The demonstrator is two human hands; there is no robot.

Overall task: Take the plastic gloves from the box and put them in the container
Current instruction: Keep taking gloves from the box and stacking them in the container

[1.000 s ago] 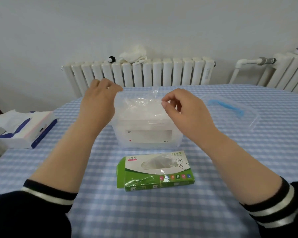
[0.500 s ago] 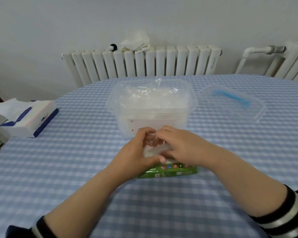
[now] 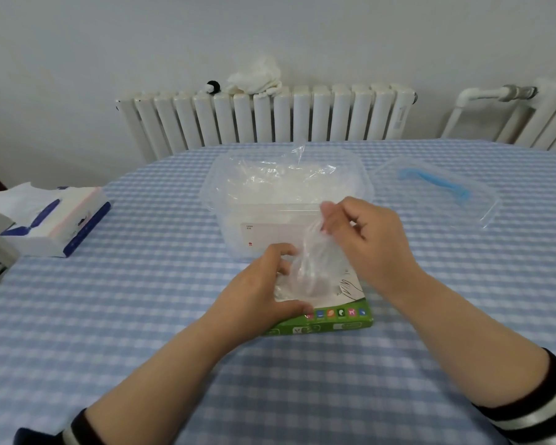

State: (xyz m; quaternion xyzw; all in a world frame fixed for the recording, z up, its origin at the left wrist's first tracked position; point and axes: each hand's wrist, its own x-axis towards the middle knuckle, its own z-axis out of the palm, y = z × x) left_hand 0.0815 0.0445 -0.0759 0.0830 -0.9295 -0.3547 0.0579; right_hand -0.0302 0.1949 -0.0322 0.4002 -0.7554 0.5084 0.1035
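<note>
Right hand (image 3: 366, 242) pinches a plastic glove (image 3: 315, 261); left hand (image 3: 264, 293) pins the green glove box (image 3: 337, 319). Best lift steadily toward the far clear container (image 3: 363, 184).

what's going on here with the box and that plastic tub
A person is pulling a thin plastic glove out of the green glove box on the checked table. The right hand pinches the glove and lifts it, while the left hand holds the box down. The clear container just behind already holds gloves; its lid lies to the right.
</note>
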